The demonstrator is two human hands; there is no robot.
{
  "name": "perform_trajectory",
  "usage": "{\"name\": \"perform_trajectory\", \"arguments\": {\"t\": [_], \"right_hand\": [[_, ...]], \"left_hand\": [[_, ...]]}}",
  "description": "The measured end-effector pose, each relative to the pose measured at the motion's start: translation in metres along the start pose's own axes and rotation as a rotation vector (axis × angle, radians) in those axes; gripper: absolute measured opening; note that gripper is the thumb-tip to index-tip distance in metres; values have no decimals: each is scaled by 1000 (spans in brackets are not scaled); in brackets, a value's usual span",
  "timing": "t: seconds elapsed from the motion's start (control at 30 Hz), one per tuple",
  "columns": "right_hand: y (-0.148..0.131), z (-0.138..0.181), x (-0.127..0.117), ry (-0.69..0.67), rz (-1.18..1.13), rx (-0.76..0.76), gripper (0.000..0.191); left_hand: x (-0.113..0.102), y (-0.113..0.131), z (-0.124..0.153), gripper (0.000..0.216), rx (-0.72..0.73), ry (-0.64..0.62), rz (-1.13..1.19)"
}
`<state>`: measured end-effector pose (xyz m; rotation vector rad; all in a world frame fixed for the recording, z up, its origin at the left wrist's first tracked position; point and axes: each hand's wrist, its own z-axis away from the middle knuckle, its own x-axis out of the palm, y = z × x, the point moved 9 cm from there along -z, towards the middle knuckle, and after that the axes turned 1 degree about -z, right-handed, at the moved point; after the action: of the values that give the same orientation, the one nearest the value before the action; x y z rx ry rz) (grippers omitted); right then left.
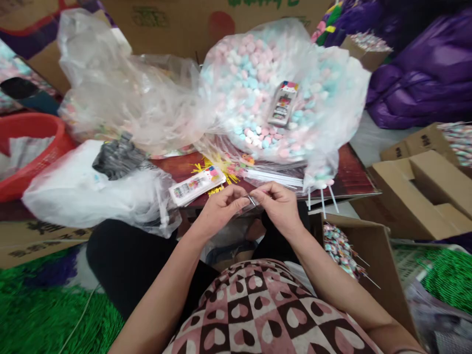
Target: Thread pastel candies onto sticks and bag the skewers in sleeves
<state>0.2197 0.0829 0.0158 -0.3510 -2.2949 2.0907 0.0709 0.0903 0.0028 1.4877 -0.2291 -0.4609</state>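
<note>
My left hand [222,206] and my right hand [279,205] meet at the table's front edge, thumbs and fingers pinched together. Between them is a small clear plastic bag [252,202], shiny and mostly covered by the fingers. A stack of printed cards [197,186] lies just left of my left hand, with yellow twist ties [229,171] behind it. White sticks [275,178] lie under clear plastic beyond my right hand. Farther back, a large clear bag of pink, blue and white pom-pom-like pieces [250,73] carries another printed card pack [282,104].
A red basin [29,129] stands at the left, near a white plastic bag [92,196] with a dark crumpled bundle [120,156] on it. An open carton [385,255] holding stick pieces stands beside my right forearm. More cartons [424,191] are at the right.
</note>
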Motion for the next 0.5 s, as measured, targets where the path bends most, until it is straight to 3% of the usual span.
{"name": "perform_trajectory", "arguments": {"t": [0.17,0.27,0.37,0.5], "right_hand": [[1,5,-8,10,40,-9,32],[4,13,-29,-47,71,13,37],[9,20,-86,89,221,25,31],[19,21,-172,395,711,-8,31]], "left_hand": [[8,-3,-9,20,25,51,-17],[2,1,-10,20,49,124,8],[-11,3,-9,17,75,222,103],[-22,-1,-9,9,86,295,158]]}}
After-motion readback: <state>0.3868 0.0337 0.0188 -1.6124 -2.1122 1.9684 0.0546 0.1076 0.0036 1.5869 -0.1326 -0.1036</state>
